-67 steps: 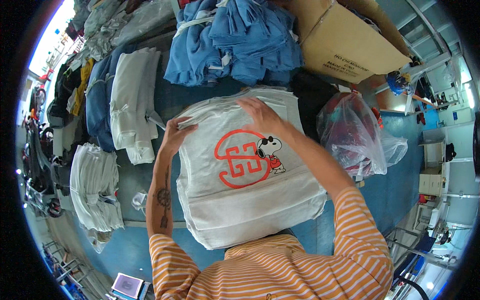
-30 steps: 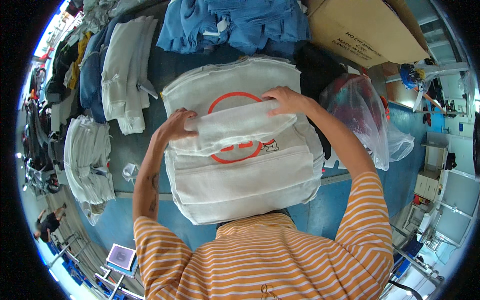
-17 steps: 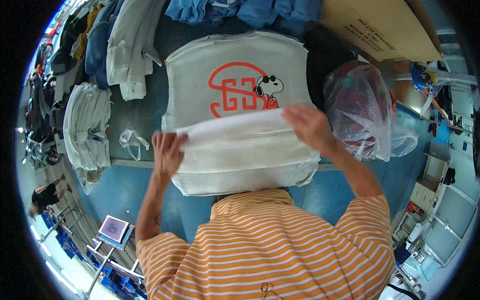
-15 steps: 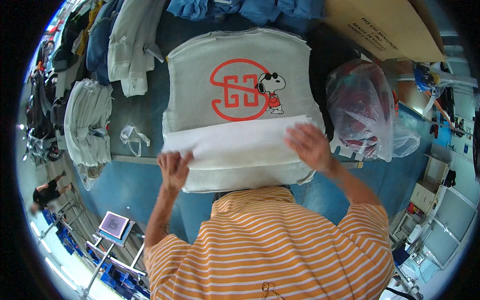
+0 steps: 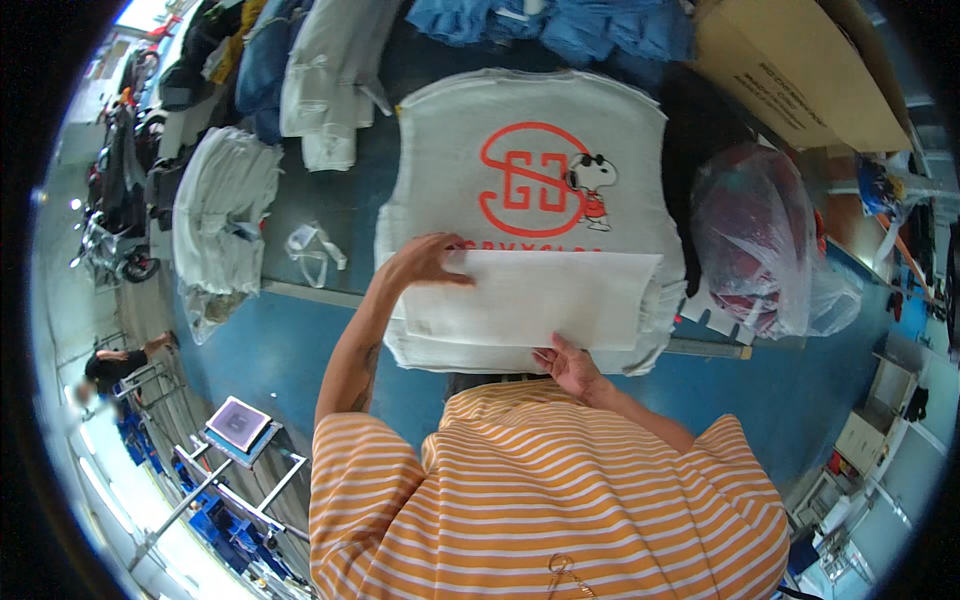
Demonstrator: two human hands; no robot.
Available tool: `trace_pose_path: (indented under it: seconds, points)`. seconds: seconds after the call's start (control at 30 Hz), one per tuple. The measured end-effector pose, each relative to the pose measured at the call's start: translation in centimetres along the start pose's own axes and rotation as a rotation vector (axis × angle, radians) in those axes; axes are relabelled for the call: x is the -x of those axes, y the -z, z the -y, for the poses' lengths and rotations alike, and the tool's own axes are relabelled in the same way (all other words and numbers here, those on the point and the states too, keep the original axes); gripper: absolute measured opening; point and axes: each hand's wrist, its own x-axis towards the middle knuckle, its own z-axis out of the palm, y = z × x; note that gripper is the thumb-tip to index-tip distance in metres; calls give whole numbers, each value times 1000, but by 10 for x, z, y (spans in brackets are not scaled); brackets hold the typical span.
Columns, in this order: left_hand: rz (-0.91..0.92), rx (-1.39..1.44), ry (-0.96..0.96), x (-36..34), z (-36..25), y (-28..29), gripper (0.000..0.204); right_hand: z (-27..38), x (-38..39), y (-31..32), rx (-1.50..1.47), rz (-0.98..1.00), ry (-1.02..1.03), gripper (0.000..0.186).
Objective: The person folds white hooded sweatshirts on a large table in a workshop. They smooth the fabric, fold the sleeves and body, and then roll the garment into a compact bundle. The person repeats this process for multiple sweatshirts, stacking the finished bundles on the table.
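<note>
A stack of off-white fabric garment panels (image 5: 430, 180) lies in front of me, the top one printed with a red emblem and a cartoon dog. Across its lower part rests a white paper sheet (image 5: 540, 300), covering some of the print. My left hand (image 5: 430, 262) is at the sheet's upper left corner, thumb and fingers apart; whether it touches the paper I cannot tell. At the sheet's near edge, my right hand (image 5: 572, 365) pinches the paper, thumb on top and fingers partly hidden.
Folded white pieces (image 5: 225, 210) and a white strap-like piece (image 5: 315, 250) lie to the left. Blue cloth bundles (image 5: 560, 30) sit at the back. On the right are a cardboard box (image 5: 790, 70) and a clear plastic bag (image 5: 760, 240) with dark red contents.
My left hand has moved up to the sheet's upper left corner. The right hand has gone from the sheet's right end to its near edge. More print shows above the sheet, and the view has shifted.
</note>
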Motion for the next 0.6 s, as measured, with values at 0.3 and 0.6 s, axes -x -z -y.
trace_pose_path:
  seconds: [0.3, 0.6]
  points:
    - [671, 280, 20, 13, -23, 39, 78, -50, -12, -56, -281, 70, 441, 73]
    - [9, 932, 105, 98, 115, -7, 53, -86, -22, -135, -168, -451, 742, 60]
